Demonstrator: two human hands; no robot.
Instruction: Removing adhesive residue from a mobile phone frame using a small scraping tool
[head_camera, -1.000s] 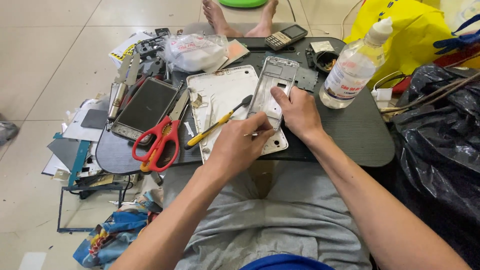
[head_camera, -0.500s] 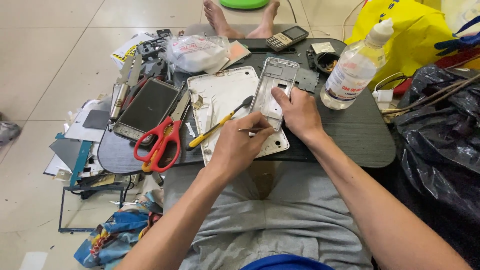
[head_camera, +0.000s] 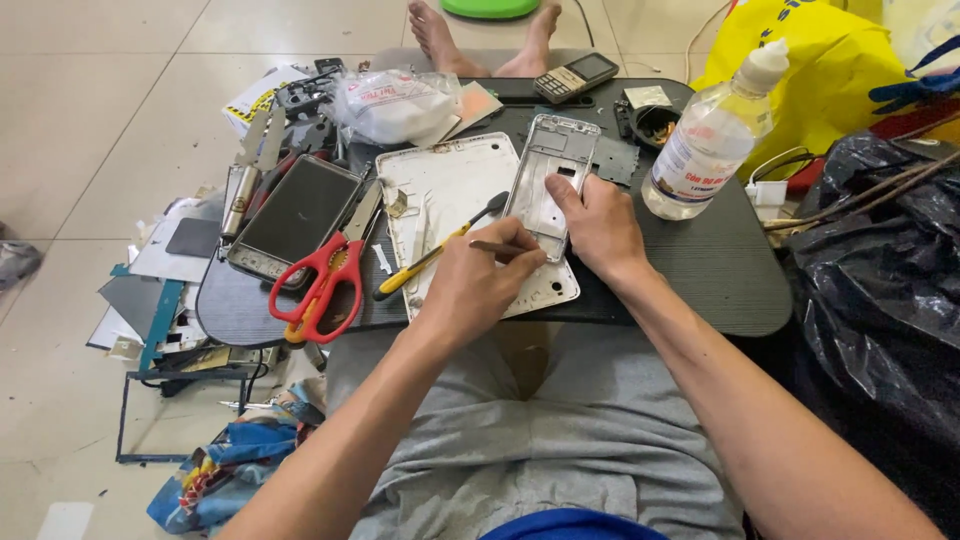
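Closest to the camera are the person's grey shorts (head_camera: 540, 450), and the two bare arms reach out over them to a low black table (head_camera: 700, 270).

The left hand (head_camera: 478, 285) is curled almost shut. Its fingers pinch a thin stick-like tool (head_camera: 500, 246). The tool is so small here that I cannot tell what kind it is. Its tip points right, toward the phone frame.

The right hand (head_camera: 598, 225) lies flat and mostly open on the white phone frame (head_camera: 550, 180). It presses down on the lower end, with the thumb near a small hole in the frame. The frame's long side runs away from the person, leaning a little to the right. It sits just right of the left hand, so the tool tip is almost touching its near left edge. The right hand is the one on it.

Under the frame lies a bigger white tablet back cover (head_camera: 445, 200). A yellow screwdriver (head_camera: 435, 255) rests slanted across it, just left of the left hand. Red scissors (head_camera: 322, 280) and a dark tablet (head_camera: 295, 215) lie farther left.

Farther back stand a clear bottle (head_camera: 705, 140) on the right, a plastic bag (head_camera: 395, 100) and an old keypad phone (head_camera: 575, 75). Bare feet (head_camera: 480, 35) show past the table.
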